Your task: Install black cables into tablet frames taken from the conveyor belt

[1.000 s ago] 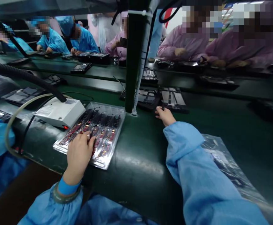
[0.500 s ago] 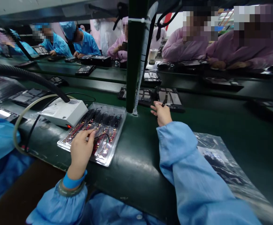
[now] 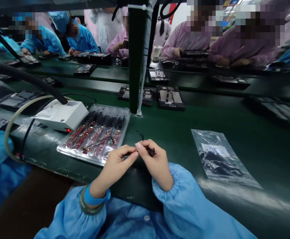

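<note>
Just right of the clear tray (image 3: 79, 156), my hands meet: my right hand (image 3: 160, 163) pinches a thin dark cable (image 3: 141, 135); whether my left hand (image 3: 115, 167) grips it too, I cannot tell.

Tabletop (image 3: 180, 132): smooth, dark, softly glossy. Nine o'clock, tray (image 3: 124, 130): clear, shiny plastic. Four o'clock, bag (image 3: 218, 156): transparent plastic film (crinkled, with bright glints). Five o'clock, sleeve (image 3: 187, 196): matt cloth, gathered and creased.

The bench (image 3: 180, 132) is dark green, the sleeves (image 3: 184, 196) light blue, the wristband (image 3: 95, 196) brighter blue. Red and black parts (image 3: 90, 134) fill the clear tray (image 3: 126, 124); the box (image 3: 62, 114) is white.
</note>
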Tool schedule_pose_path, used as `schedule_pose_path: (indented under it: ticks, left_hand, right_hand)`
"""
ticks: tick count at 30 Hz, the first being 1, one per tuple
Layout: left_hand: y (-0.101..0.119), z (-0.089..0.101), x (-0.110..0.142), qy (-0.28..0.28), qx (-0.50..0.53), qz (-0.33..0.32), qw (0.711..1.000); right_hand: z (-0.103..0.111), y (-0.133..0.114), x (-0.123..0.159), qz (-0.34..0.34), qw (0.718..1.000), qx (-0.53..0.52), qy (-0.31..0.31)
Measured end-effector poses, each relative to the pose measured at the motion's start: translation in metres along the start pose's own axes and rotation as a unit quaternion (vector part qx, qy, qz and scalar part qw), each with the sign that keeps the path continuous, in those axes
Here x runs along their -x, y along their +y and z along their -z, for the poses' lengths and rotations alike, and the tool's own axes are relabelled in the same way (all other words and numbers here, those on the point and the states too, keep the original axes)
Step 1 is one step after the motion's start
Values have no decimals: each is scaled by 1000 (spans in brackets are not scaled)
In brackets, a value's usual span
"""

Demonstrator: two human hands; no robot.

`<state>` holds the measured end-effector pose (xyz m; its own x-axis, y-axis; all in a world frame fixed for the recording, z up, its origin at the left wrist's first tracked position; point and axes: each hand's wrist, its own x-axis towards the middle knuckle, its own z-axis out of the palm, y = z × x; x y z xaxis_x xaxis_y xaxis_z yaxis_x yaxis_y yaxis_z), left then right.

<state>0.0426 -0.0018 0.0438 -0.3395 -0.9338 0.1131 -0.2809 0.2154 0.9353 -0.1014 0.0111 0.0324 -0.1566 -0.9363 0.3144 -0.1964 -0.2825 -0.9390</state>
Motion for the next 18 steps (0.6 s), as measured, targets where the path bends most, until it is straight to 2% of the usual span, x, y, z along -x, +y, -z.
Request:
schedule_pose_path:
  ticks: [2, 4, 5, 7, 9, 12, 15, 16, 18]
  left_hand:
    - [-3, 0, 3, -18, 45, 55, 997]
    - [-8, 1, 6, -16, 87, 94, 992]
    - [-10, 0, 7, -13, 103, 104, 989]
    - [-13, -2, 8, -7, 110, 97, 989]
    - [-14, -7, 9, 8, 78, 62, 995]
    - [-14, -11, 12, 28, 20, 14, 999]
    - [-16, -11, 15, 17, 27, 14, 999]
    - [-18, -10, 16, 11, 38, 25, 999]
    - [-23, -10, 17, 7, 76, 66, 995]
  right_hand:
    - [2, 1, 1, -1, 998, 32, 53]
    - [7, 0, 7, 73, 988, 108, 89]
    - [9, 0, 11, 129, 976, 155, 88]
    - [11, -2, 21, 224, 943, 243, 44]
    - [10, -1, 29, 264, 913, 312, -4]
    - [6, 4, 34, 254, 896, 364, -21]
    - [12, 8, 30, 213, 915, 343, 1]
    - [16, 6, 29, 190, 927, 323, 33]
    - [22, -3, 27, 122, 943, 267, 155]
